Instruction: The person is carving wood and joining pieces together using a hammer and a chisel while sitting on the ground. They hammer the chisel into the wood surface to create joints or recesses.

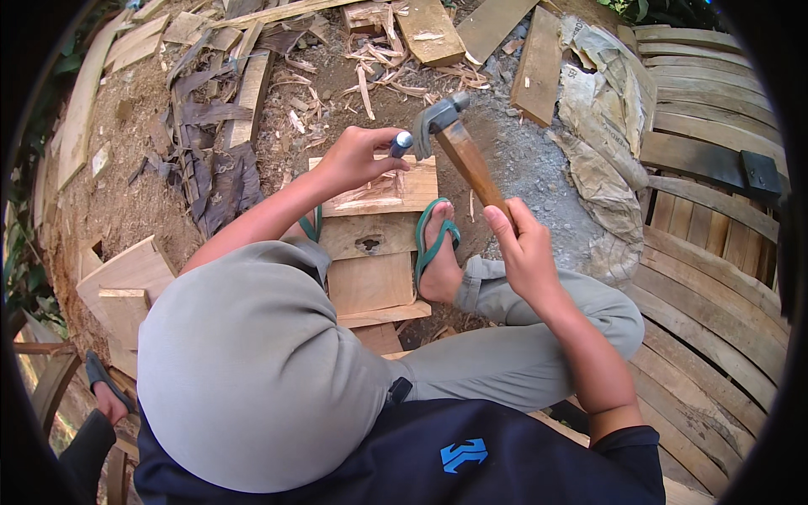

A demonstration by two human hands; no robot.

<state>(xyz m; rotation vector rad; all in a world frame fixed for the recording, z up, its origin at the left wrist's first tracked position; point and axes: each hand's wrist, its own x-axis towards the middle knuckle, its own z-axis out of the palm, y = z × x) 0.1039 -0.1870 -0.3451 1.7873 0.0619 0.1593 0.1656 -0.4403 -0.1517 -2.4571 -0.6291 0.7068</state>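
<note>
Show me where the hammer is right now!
In the head view, the hammer is above and right of centre, held in the right hand, its claw near the left hand.

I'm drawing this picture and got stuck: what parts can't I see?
In the head view:
Metal tool: lower end hidden by the left hand.
Left sandal: mostly hidden by the left forearm and grey trouser leg.
Other person: mostly cut off by the picture's edge.
</note>
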